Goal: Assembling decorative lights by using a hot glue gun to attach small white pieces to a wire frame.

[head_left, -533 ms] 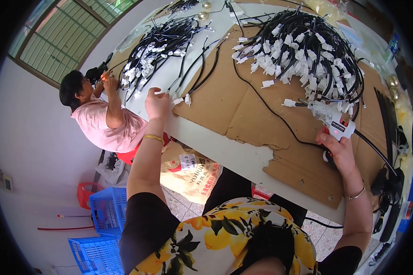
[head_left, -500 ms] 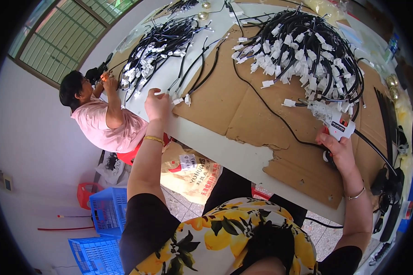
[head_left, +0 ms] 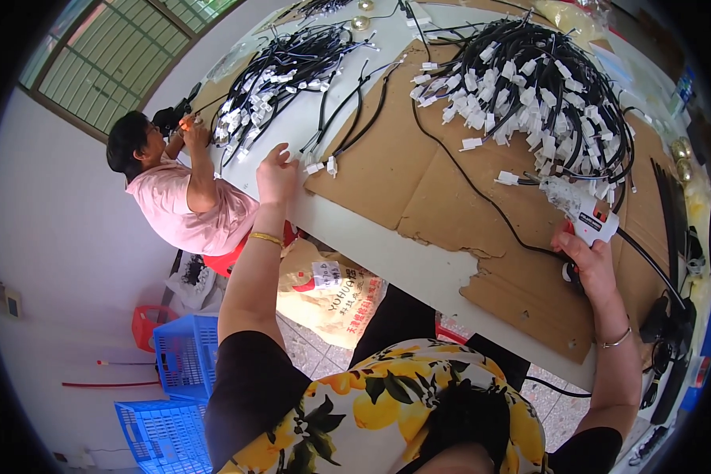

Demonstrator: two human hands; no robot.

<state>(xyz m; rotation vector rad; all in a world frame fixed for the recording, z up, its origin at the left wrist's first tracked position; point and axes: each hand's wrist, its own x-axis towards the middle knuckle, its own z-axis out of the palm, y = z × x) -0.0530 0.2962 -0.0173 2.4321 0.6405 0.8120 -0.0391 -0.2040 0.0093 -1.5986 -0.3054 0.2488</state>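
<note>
A white glue gun (head_left: 594, 223) with a red trigger is gripped in my right hand (head_left: 591, 267), its nozzle end close to the near edge of a big heap of black cables (head_left: 557, 110) with white connectors. My left hand (head_left: 276, 178) is raised over the table edge, its fingers loosely bent and apart, and I see nothing in it. Just right of those fingers lie a few separate black cables (head_left: 365, 118), their white connectors (head_left: 331, 165) toward me. One cable end with a white connector (head_left: 506, 178) sticks out beside the gun's nozzle.
Brown cardboard (head_left: 442, 189) covers much of the white table (head_left: 371, 237). A second cable heap (head_left: 280, 79) lies at the far left, beside a co-worker in a pink shirt (head_left: 186, 193). A printed sack (head_left: 332, 296) stands below the table edge; blue crates (head_left: 186, 355) are at lower left.
The whole view has shifted slightly. My left hand stays beside the loose connectors, its fingers a little changed in pose. The right hand keeps its hold on the glue gun.
</note>
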